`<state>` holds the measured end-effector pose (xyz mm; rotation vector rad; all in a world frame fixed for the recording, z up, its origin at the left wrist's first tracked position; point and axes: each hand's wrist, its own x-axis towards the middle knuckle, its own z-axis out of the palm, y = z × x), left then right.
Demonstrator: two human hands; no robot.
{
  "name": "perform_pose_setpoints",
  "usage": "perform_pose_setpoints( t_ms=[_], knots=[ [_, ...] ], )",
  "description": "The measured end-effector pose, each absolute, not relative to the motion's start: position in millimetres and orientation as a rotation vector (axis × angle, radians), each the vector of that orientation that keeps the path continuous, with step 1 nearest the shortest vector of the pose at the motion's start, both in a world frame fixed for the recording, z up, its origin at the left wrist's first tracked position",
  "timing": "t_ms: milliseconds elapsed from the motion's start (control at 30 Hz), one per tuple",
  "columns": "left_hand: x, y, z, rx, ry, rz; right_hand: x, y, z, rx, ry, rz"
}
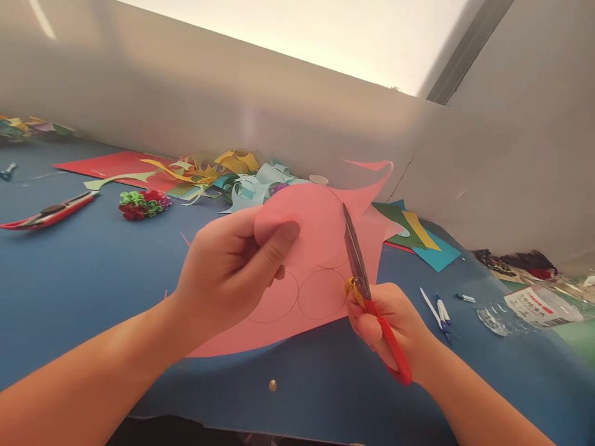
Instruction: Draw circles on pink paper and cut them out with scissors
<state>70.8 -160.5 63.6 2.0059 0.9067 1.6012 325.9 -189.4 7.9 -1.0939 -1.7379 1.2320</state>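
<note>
A pink paper sheet (325, 248) with drawn circles is held up over the blue table. My left hand (237, 260) pinches its rounded, partly cut circle between thumb and fingers. Red-handled scissors (357, 254) are in my right hand (390, 322), blades pointing up at the right edge of that circle. A curled pink strip rises from the sheet at the upper right. Two whole pencil circles show on the lower part of the sheet. Some fingers of my left hand are hidden behind the paper.
Behind lie colored paper scraps (251, 186), a red sheet (116, 167) and a quilled paper flower piece (144, 204). A red cutting tool (51, 210) rests at left. Right are stacked papers (437, 248), pens (434, 313) and a plastic bottle (525, 313). A small bead (273, 385) sits in front.
</note>
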Motion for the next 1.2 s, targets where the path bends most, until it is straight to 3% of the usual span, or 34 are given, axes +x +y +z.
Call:
perform_pose_setpoints(
  t_ms=[900, 1200],
  knots=[
    [72.9, -157.1, 59.1, 1.979, 0.879, 1.719, 319.9, -189.1, 16.2, -1.134, -1.789, 1.186],
    [71.6, -156.3, 56.6, 1.917, 0.988, 1.493, 329.1, -191.3, 0.3, -1.114, -1.8, 1.145]
  ],
)
